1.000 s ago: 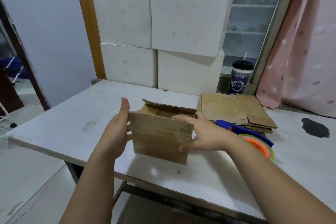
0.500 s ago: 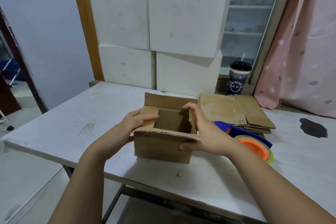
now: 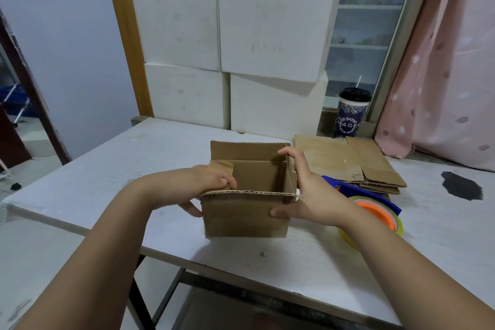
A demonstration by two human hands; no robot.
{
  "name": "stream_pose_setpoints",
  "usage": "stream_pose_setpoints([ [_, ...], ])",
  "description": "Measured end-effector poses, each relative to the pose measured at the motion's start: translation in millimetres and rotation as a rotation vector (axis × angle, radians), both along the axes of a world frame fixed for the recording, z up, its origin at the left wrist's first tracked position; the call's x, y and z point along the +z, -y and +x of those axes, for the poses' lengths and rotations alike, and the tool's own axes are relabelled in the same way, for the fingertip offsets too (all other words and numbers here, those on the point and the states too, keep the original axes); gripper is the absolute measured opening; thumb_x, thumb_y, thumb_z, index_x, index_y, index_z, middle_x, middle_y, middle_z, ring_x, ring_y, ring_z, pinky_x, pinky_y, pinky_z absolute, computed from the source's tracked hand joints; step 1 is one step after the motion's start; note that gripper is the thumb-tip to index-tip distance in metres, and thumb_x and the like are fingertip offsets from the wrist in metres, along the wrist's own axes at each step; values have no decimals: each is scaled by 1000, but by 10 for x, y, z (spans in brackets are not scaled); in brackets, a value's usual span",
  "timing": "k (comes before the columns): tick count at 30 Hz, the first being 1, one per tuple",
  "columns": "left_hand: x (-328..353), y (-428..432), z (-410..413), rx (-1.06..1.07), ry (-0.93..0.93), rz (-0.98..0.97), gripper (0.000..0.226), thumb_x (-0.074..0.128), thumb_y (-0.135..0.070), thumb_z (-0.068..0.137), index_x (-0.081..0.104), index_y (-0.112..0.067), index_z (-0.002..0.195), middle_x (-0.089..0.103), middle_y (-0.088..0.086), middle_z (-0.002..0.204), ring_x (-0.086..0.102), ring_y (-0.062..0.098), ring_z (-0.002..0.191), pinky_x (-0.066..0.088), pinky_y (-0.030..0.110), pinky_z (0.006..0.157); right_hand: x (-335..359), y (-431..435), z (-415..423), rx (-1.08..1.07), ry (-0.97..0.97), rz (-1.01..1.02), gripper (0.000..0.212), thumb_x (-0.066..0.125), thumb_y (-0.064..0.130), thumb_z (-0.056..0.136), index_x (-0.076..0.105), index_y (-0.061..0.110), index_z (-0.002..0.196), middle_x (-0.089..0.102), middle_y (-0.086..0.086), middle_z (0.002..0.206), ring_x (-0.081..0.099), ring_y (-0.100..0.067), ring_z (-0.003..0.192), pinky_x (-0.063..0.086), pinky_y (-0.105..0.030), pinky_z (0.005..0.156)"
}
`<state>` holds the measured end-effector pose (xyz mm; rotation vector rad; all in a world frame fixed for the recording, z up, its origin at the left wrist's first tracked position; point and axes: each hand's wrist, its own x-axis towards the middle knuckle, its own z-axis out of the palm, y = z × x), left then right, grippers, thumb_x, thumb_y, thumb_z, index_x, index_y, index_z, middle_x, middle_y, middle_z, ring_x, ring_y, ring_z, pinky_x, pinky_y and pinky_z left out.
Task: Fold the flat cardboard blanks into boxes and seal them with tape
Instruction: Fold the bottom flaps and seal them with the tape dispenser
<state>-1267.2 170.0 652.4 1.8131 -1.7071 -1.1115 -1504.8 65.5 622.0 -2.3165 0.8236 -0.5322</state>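
A small brown cardboard box (image 3: pixel 245 213) stands open-topped on the white table (image 3: pixel 107 177). My left hand (image 3: pixel 206 185) grips its left side, fingers curled over the left flap into the opening, thumb on the outer wall. My right hand (image 3: pixel 308 190) grips the right wall, fingers hooked over the top edge, thumb on the front face. The far flap stands upright. A stack of flat cardboard blanks (image 3: pixel 345 163) lies to the right. A blue tape dispenser (image 3: pixel 375 203) with an orange and yellow-green roll sits behind my right wrist, partly hidden.
Several large white boxes (image 3: pixel 227 61) are stacked at the table's far edge. A dark drink cup (image 3: pixel 351 112) with a straw stands by the window. A pink curtain (image 3: pixel 442 61) hangs at right. A black stain (image 3: pixel 460 186) marks the tabletop.
The box's near flap went from folded over the top to upright, so the box now stands open. Both hands shifted from the front corners to the side walls, fingers over the edges.
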Motion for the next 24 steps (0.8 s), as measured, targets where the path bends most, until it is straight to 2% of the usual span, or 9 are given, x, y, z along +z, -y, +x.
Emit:
stream_pose_setpoints([
  [3,-3,0,0,-2,-14,-6,17,41,-55,93,54,-46,98,54,-9,110,55,18,102,56,24,71,-11,-16,16,-18,12,-2,94,85,26,70,14,42,131,49,19,84,57,7,65,38,-3,56],
  [5,-47,-26,10,-2,-74,-47,29,45,-67,79,48,-48,101,48,-16,112,52,13,103,53,22,69,-48,-13,12,-42,61,13,94,86,21,69,16,43,128,47,22,74,54,18,60,38,-2,54],
  [7,-80,-68,32,32,-161,-115,41,48,-74,71,41,-51,105,46,-21,115,56,12,102,55,25,71,-77,-6,4,-70,110,53,92,86,19,67,17,50,119,54,21,64,54,14,57,39,-4,53],
  [11,-174,-47,76,219,-215,-283,60,71,-65,64,28,-59,106,54,-13,109,67,8,84,56,23,68,-80,-10,55,-123,192,115,95,86,22,64,16,58,116,61,15,96,59,6,68,44,-8,60],
  [13,-301,51,49,358,-188,-406,80,77,-49,68,19,-64,120,51,-21,112,66,1,76,55,22,73,-104,-18,132,-160,210,101,103,87,23,65,11,62,123,57,10,122,62,-4,99,49,-17,81],
  [15,-467,187,29,526,-213,-503,93,73,-33,78,6,-59,137,50,-17,113,62,1,83,49,25,77,-153,-4,236,-237,217,54,113,85,22,69,2,56,137,49,1,139,53,-20,121,43,-31,102],
  [17,-614,329,22,647,-302,-551,75,67,-28,86,20,-46,143,55,-16,117,61,8,95,47,21,75,-210,35,363,-302,246,46,118,82,19,73,-7,52,143,44,-2,145,46,-22,130,39,-35,108],
  [20,-803,570,15,734,-326,-581,34,63,-23,89,52,-35,119,63,-7,116,61,12,101,49,26,79,-271,148,596,-370,305,124,112,72,17,84,-17,47,145,42,-7,144,45,-24,130,37,-37,105],
  [24,-900,962,62,825,-246,-577,52,69,-28,85,45,-25,131,47,1,125,55,15,102,48,36,95,-258,473,921,-499,271,190,90,60,18,92,-5,30,152,39,-9,144,44,-27,128,37,-39,104],
])
